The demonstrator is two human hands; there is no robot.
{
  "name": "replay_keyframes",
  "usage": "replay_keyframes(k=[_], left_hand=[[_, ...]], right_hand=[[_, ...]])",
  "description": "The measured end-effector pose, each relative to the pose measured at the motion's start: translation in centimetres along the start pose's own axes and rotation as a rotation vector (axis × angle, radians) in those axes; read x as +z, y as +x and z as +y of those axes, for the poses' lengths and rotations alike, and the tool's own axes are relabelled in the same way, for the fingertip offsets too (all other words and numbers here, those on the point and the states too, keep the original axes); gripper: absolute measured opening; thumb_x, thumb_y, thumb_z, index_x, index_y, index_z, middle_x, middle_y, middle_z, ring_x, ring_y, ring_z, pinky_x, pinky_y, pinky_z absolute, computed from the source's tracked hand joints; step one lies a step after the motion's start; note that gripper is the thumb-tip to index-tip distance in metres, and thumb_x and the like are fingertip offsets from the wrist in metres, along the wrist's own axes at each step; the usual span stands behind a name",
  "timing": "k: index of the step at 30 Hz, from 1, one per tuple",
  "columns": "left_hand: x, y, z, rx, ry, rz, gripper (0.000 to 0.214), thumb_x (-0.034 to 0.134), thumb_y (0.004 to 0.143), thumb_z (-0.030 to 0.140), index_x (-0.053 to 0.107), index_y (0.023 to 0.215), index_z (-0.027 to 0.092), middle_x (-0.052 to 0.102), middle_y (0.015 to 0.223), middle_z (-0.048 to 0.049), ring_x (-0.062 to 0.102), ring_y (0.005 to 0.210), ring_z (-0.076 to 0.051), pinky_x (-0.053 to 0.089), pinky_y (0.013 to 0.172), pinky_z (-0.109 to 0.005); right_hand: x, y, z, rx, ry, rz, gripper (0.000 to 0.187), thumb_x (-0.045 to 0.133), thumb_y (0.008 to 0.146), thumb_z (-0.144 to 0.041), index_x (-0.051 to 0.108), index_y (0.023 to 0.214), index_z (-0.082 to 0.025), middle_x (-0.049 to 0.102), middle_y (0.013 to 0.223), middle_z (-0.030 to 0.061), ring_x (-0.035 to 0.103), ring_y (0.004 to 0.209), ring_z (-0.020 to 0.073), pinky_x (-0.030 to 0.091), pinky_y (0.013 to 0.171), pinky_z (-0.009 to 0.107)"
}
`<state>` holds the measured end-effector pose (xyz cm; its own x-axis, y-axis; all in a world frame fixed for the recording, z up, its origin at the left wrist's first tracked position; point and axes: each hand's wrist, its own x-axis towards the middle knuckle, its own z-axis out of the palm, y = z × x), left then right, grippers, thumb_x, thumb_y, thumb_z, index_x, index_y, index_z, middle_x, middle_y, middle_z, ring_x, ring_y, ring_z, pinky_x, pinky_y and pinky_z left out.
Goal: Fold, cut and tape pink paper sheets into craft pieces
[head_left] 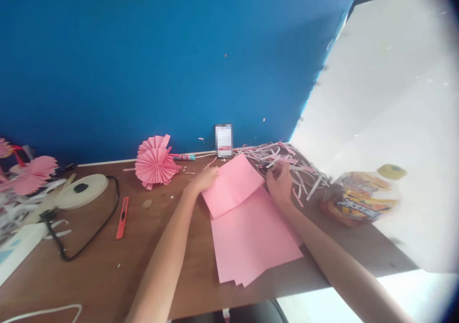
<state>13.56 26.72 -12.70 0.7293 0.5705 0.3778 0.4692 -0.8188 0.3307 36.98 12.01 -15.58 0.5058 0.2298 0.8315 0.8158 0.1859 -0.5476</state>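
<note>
A pink paper sheet [233, 187] lies at an angle over a stack of pink paper sheets [251, 237], whose lower corners fan out slightly. My left hand [206, 179] grips the angled sheet at its left edge, with the fingertips partly hidden. At the sheet's right corner is my right hand [280, 182], its fingers curled in beside a heap of shredded paper strips [301, 177]. Whether it pinches the sheet's corner, a strip or something else is hard to see.
Left of the paper lie a red box cutter [122, 218] and a folded pink paper rosette [157, 165]. A phone [224, 141] leans against the blue wall. Further left is a round cream device [81, 190] with a black cable [89, 241]. A labelled plastic jar [362, 199] stands right.
</note>
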Motion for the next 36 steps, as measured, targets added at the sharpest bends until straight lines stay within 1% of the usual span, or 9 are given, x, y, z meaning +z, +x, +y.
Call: replay_keyframes(k=[3, 6, 9, 13, 18, 22, 26, 30, 36], left_hand=[[0.0, 0.0, 1.1, 0.061, 0.032, -0.108, 0.031, 0.030, 0.093, 0.038, 0.052, 0.087, 0.016, 0.061, 0.097, -0.0065, 0.054, 0.084, -0.017, 0.037, 0.073, -0.026], [-0.5, -0.4, 1.5, 0.106, 0.041, -0.166, 0.030, 0.031, 0.094, 0.037, 0.052, 0.090, 0.016, 0.060, 0.102, -0.0062, 0.055, 0.089, -0.017, 0.038, 0.077, -0.026], [-0.8, -0.7, 1.3, 0.075, 0.046, -0.180, 0.032, 0.031, 0.093, 0.040, 0.055, 0.093, 0.017, 0.061, 0.104, -0.0054, 0.055, 0.090, -0.017, 0.039, 0.078, -0.025], [-0.8, -1.0, 1.0, 0.071, 0.011, -0.241, 0.035, 0.033, 0.092, 0.043, 0.058, 0.101, 0.020, 0.061, 0.107, -0.0037, 0.055, 0.095, -0.017, 0.040, 0.081, -0.023], [-0.8, -1.1, 0.9, 0.065, -0.020, -0.286, 0.034, 0.035, 0.091, 0.043, 0.057, 0.103, 0.020, 0.060, 0.108, -0.0032, 0.053, 0.094, -0.016, 0.038, 0.077, -0.022], [-0.3, -1.0, 1.6, 0.085, -0.022, -0.222, 0.030, 0.035, 0.090, 0.041, 0.054, 0.090, 0.018, 0.060, 0.097, -0.0031, 0.053, 0.083, -0.015, 0.035, 0.069, -0.023], [0.7, -0.9, 3.1, 0.134, -0.116, -0.115, 0.038, 0.030, 0.092, 0.046, 0.053, 0.083, 0.016, 0.062, 0.093, -0.0031, 0.055, 0.080, -0.015, 0.036, 0.068, -0.024], [1.1, -1.1, 4.3, 0.144, -0.103, -0.018, 0.038, 0.029, 0.094, 0.044, 0.055, 0.088, 0.016, 0.063, 0.100, -0.0047, 0.057, 0.084, -0.016, 0.036, 0.069, -0.025], [1.0, -1.2, 4.5, 0.151, -0.042, -0.052, 0.039, 0.029, 0.095, 0.044, 0.058, 0.100, 0.019, 0.063, 0.107, -0.0063, 0.058, 0.093, -0.019, 0.039, 0.078, -0.027]], right_hand=[[0.0, 0.0, -0.4, 0.013, 0.188, -0.142, 0.034, 0.048, 0.087, -0.038, 0.052, 0.112, -0.016, 0.059, 0.097, 0.0054, 0.054, 0.082, 0.0111, 0.042, 0.076, 0.023], [0.2, -0.2, -0.6, 0.178, 0.468, -0.467, 0.046, 0.053, 0.085, -0.050, 0.056, 0.114, -0.016, 0.060, 0.103, 0.0067, 0.056, 0.086, 0.0123, 0.044, 0.075, 0.022], [0.5, -0.4, -0.4, 0.274, 0.535, -0.671, 0.049, 0.059, 0.079, -0.057, 0.061, 0.098, -0.012, 0.061, 0.090, 0.0054, 0.054, 0.074, 0.0109, 0.042, 0.064, 0.019], [0.6, -0.5, -0.1, 0.259, 0.484, -0.661, 0.049, 0.060, 0.078, -0.058, 0.060, 0.083, -0.010, 0.056, 0.074, 0.0024, 0.046, 0.063, 0.0070, 0.034, 0.055, 0.016], [0.8, -0.5, 0.3, 0.241, 0.454, -0.663, 0.047, 0.059, 0.079, -0.057, 0.061, 0.084, -0.010, 0.058, 0.077, 0.0032, 0.048, 0.065, 0.0076, 0.034, 0.056, 0.017], [1.0, -0.6, 0.6, 0.232, 0.449, -0.632, 0.047, 0.059, 0.079, -0.056, 0.061, 0.084, -0.010, 0.057, 0.075, 0.0032, 0.048, 0.064, 0.0078, 0.033, 0.055, 0.016], [1.0, -0.7, 0.7, 0.239, 0.459, -0.634, 0.047, 0.059, 0.078, -0.056, 0.061, 0.084, -0.010, 0.056, 0.073, 0.0030, 0.048, 0.062, 0.0079, 0.033, 0.054, 0.016], [0.7, -0.6, 0.5, 0.286, 0.505, -0.627, 0.044, 0.062, 0.076, -0.055, 0.058, 0.082, -0.011, 0.054, 0.072, 0.0020, 0.046, 0.062, 0.0074, 0.034, 0.054, 0.016], [0.3, -0.6, -0.1, 0.275, 0.552, -0.621, 0.042, 0.060, 0.079, -0.052, 0.060, 0.085, -0.011, 0.056, 0.077, 0.0023, 0.047, 0.065, 0.0069, 0.037, 0.059, 0.016]])
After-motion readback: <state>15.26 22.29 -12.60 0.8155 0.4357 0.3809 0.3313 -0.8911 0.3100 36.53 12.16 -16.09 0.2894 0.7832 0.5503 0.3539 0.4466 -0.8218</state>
